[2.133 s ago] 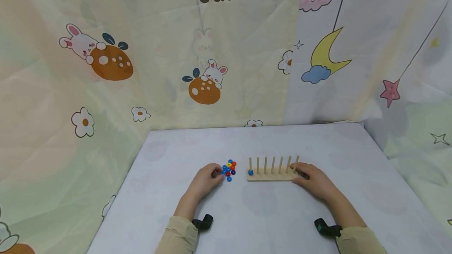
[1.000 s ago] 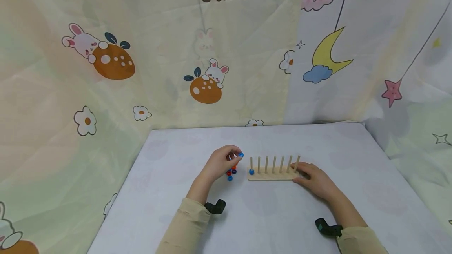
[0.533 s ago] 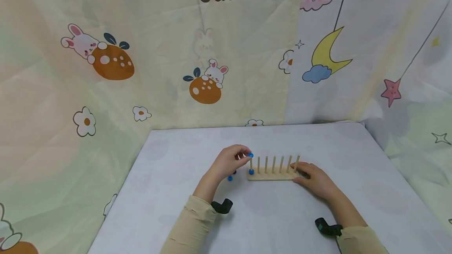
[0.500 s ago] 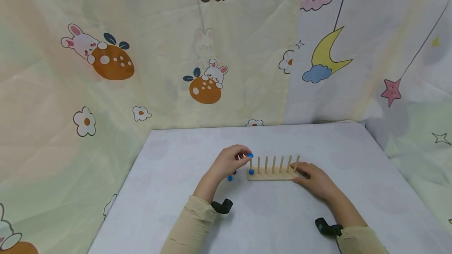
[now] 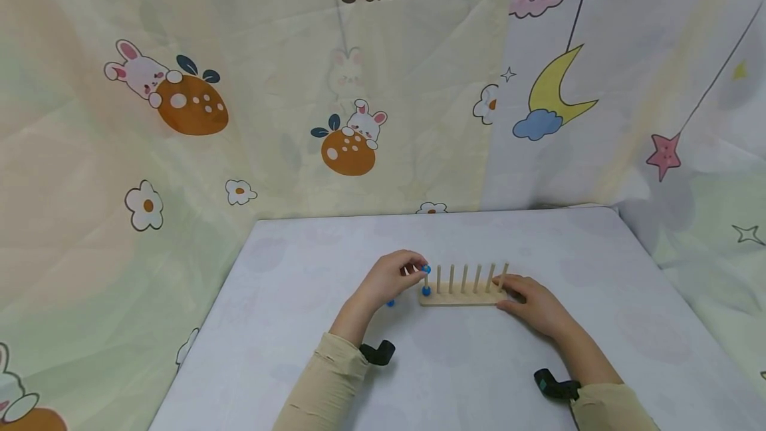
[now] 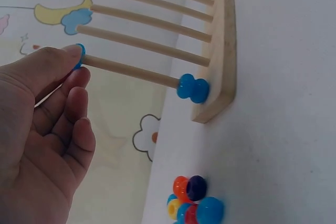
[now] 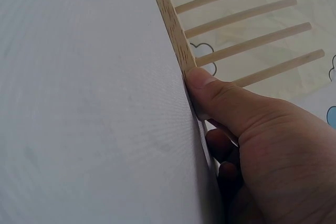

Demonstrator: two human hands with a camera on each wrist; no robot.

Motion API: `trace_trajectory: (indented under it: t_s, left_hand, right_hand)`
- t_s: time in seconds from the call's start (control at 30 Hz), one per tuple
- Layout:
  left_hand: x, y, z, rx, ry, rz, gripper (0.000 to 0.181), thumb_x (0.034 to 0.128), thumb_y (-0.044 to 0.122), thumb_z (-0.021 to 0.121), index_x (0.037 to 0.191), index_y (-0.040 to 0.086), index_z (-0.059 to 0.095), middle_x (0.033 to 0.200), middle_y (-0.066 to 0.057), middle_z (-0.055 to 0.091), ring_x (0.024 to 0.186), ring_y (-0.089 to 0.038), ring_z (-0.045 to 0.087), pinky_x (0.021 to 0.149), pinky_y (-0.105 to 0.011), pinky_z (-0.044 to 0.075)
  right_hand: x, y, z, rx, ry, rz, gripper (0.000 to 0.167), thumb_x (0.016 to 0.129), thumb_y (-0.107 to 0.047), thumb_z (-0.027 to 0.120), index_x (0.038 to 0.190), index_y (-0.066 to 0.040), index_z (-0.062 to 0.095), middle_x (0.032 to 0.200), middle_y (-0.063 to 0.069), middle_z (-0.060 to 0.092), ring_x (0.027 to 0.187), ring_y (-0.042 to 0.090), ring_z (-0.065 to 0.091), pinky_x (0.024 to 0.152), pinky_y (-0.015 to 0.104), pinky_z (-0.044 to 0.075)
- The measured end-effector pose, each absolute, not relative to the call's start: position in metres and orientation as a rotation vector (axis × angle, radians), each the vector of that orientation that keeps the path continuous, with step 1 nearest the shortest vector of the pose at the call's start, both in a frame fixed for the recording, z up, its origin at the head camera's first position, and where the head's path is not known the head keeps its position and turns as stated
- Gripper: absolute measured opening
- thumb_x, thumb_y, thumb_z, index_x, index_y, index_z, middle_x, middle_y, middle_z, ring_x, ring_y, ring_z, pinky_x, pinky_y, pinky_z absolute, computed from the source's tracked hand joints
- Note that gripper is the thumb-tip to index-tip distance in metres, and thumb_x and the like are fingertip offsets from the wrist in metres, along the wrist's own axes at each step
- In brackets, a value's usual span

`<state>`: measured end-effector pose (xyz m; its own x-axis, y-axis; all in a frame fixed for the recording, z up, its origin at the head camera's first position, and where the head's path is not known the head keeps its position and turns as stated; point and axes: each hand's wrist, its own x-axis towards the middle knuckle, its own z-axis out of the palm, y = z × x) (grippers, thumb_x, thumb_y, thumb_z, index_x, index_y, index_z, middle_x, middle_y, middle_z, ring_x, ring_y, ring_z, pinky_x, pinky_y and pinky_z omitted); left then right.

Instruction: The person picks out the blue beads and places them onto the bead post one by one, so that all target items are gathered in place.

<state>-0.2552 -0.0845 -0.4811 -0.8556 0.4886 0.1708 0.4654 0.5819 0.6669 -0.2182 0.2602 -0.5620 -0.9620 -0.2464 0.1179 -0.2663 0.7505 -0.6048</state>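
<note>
My left hand (image 5: 387, 278) pinches a blue bead (image 6: 81, 56) between thumb and index finger at the tip of the leftmost peg. The peg tip meets the bead; how far it goes in is hidden by the thumb. Two blue beads (image 6: 193, 88) sit at the base of that same peg. The wooden peg board (image 5: 461, 299) stands on the table with its row of upright pegs, the others bare. At its right end, my right hand (image 5: 534, 304) grips the base, the thumb on the near edge (image 7: 184, 59).
Several loose beads, blue, red, orange, yellow and dark blue, lie in a small cluster left of the board; in the head view my left hand covers most of them, leaving one blue bead (image 5: 391, 302). A white cloth covers the table (image 5: 467, 371); a printed curtain hangs behind.
My left hand has lifted a blue bead from the cluster, carried it right to the leftmost peg and lowered it slightly at the tip. The right hand keeps its grip on the board.
</note>
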Motion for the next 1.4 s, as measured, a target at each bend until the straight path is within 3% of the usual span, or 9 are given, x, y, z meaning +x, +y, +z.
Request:
trace_trajectory:
  t_s: [1.03, 1.4]
  left_hand:
    - [-0.265, -0.081, -0.529, 0.746, 2.74, 1.009, 0.015, 0.0925, 0.029, 0.07, 0.105, 0.021, 0.069, 0.093, 0.01, 0.065, 0.084, -0.003, 0.056, 0.073, -0.021, 0.047]
    - [-0.258, -0.085, -0.524, 0.717, 2.758, 0.943, 0.02, 0.0943, 0.03, 0.068, 0.112, 0.022, 0.071, 0.1, 0.01, 0.067, 0.087, -0.003, 0.057, 0.075, -0.021, 0.048]
  right_hand:
    - [-0.219, 0.26, -0.564, 0.428, -2.902, 1.001, 0.05, 0.09, -0.044, 0.07, 0.134, -0.021, 0.061, 0.14, 0.014, 0.057, 0.132, 0.042, 0.047, 0.104, 0.063, 0.037]
    - [-0.219, 0.26, -0.562, 0.439, -2.898, 1.0, 0.05, 0.09, -0.044, 0.07, 0.133, -0.021, 0.062, 0.139, 0.013, 0.058, 0.132, 0.042, 0.047, 0.105, 0.063, 0.036]
